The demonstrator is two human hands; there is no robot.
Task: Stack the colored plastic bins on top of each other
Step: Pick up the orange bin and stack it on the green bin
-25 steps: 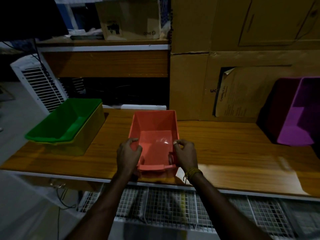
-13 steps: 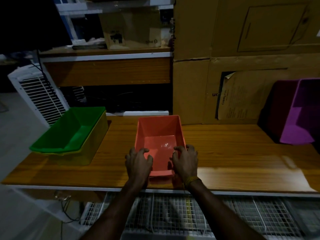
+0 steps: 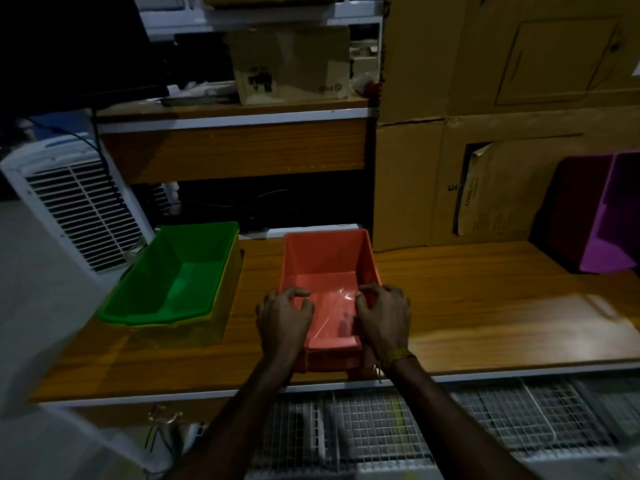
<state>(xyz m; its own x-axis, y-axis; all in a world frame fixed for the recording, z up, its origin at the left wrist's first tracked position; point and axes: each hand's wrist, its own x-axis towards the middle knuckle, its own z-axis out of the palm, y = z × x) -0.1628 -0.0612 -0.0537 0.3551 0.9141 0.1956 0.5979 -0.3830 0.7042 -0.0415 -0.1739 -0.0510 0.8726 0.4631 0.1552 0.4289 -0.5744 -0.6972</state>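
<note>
- The left hand (image 3: 282,318) and right hand (image 3: 384,318) sit on the two long sides of the orange bin (image 3: 327,265), near its front end; the fingers (image 3: 294,294) of each hand curl over the rim and grip it, fingertips inside the bin.
- The orange bin rests on the wooden table (image 3: 467,299), its front end close to the table's near edge, just below the wrists. It looks empty apart from a glare on its floor between the two hands.
- Left of the left fingers, apart from the orange bin, a green bin (image 3: 173,275) sits nested in a yellow bin (image 3: 207,327); only the yellow rim and side wall show. The green bin holds nothing visible. A strip of bare table lies between this pair and the orange bin.
- Right of the right fingers the table is open wood as far as a purple bin (image 3: 609,216), well apart at the far right, standing tilted up against the cardboard boxes (image 3: 485,98).
- Beyond the fingers, the orange bin's far end comes near the table's back edge and the boxes' lower corner.
- Below the wrists, past the near edge, a wire mesh rack (image 3: 450,424) is visible.
- A yellow thread band (image 3: 394,358) circles the right wrist.
</note>
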